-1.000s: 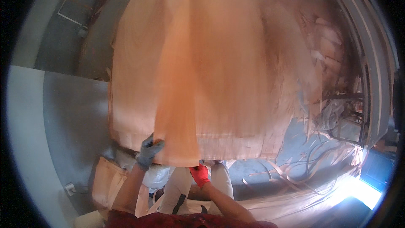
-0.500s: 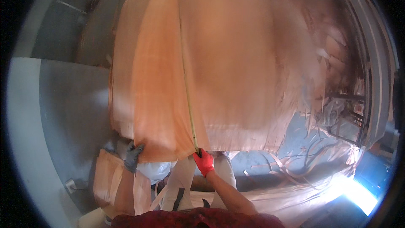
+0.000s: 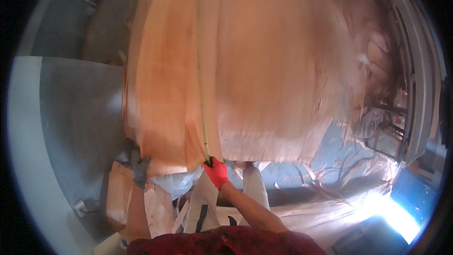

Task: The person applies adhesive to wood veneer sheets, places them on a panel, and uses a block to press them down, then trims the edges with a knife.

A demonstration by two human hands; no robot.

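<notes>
- Room first: grey floor [image 3: 336, 138] shows on the right, strewn with curled strips [image 3: 325, 191], while a metal rack [image 3: 389, 144] stands near the far right and bright light floods the lower right corner.
- A broad stack of thin, wood-coloured sheets [image 3: 264, 85] forms the surface, ragged along its right side and blurred toward the top.
- The orange-brown sheet [image 3: 163, 94] lies over the stack's left part, its near edge reaching past the stack toward the person. It has shifted leftward over the last second.
- A yellowish tape measure [image 3: 203, 108], not visible a second ago, now runs nearly straight up the sheet; I judge that it follows the sheet's long direction.
- The red-gloved right hand [image 3: 216, 173] has its grip closed around the tape's near end, at the sheet's near edge.
- The grey-gloved left hand [image 3: 140, 170] meets the sheet's near left corner; whether its grip pinches or merely rests, I cannot tell.
</notes>
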